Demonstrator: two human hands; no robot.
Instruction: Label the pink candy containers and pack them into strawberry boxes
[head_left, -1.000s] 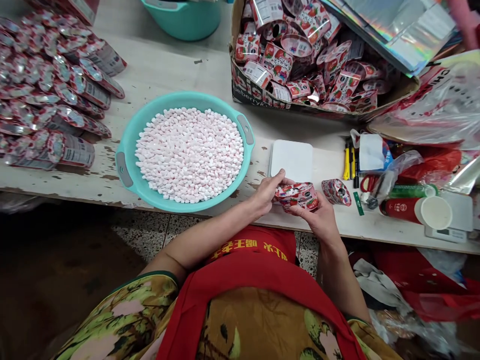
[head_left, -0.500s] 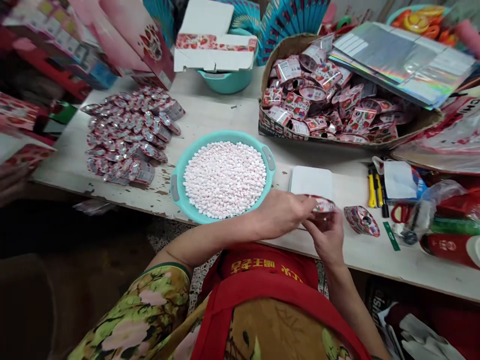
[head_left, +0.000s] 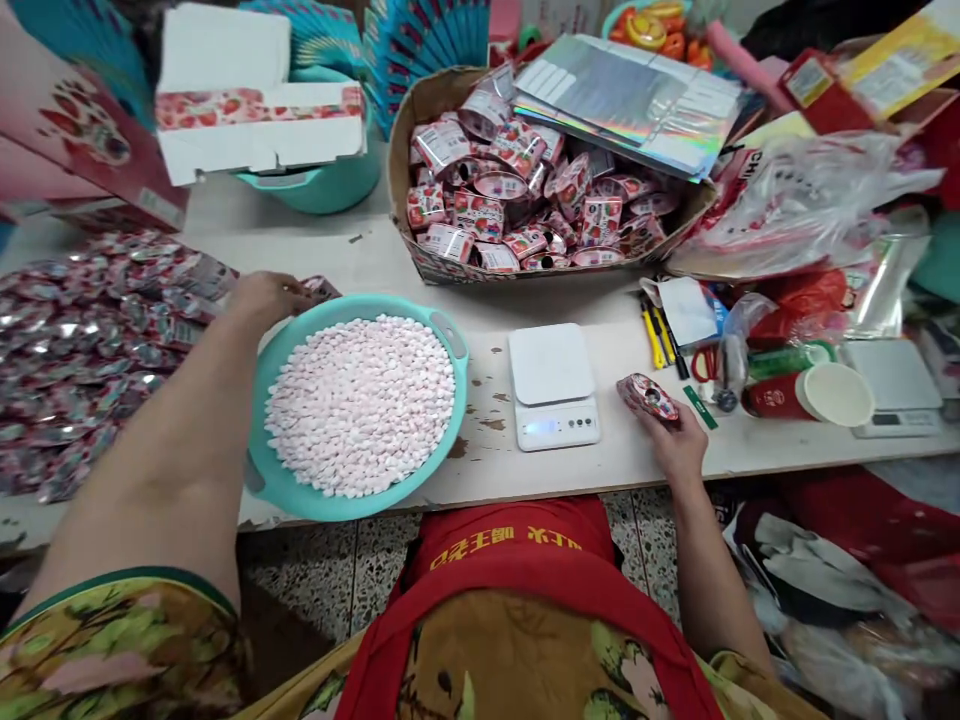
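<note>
My left hand (head_left: 264, 298) reaches past the far left rim of a turquoise bowl (head_left: 444, 440). Its fingers pinch a small strawberry-print packet (head_left: 319, 288), partly hidden behind the hand. The bowl is full of small whitish-pink candies (head_left: 360, 405). A big pile of shiny filled packets (head_left: 97, 340) lies beside my left forearm. At the right, my right hand (head_left: 681, 440) closes on the near end of a small stack of strawberry-print packets (head_left: 646, 396) on the table. Between the bowl and that stack stands a white digital scale (head_left: 553, 365), its display lit and its plate bare.
Behind the scale, an open cardboard box (head_left: 480, 272) holds many strawberry-print packets. Holographic sheets (head_left: 630, 95) lie across its right side. Cutters (head_left: 658, 335), red scissors (head_left: 703, 365), a paper cup (head_left: 832, 393) and a second scale (head_left: 892, 385) occupy the right.
My left hand has moved from in front of the scale to the far left of the bowl with a packet. My right hand has gone to the small stack. The view has shifted right.
</note>
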